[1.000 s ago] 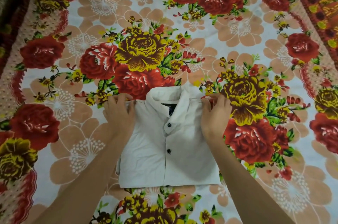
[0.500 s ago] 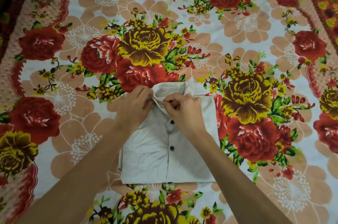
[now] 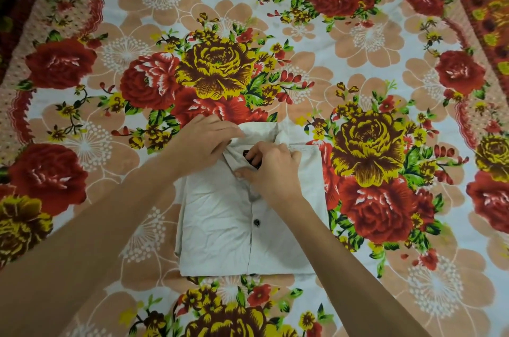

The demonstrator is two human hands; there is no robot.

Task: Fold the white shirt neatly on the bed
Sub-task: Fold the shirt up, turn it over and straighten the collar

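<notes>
White shirt folded square | both hands pinching creased collar

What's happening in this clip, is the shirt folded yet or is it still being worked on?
A person is folding a white shirt on a bed covered by a floral bedsheet. The shirt already lies as a compact rectangle, button placket up, with a dark button showing. Both hands are at the collar: the left hand grips its left side, and the right hand presses near the dark neck label. The main folds look done; this seems to be collar tidying.
</notes>
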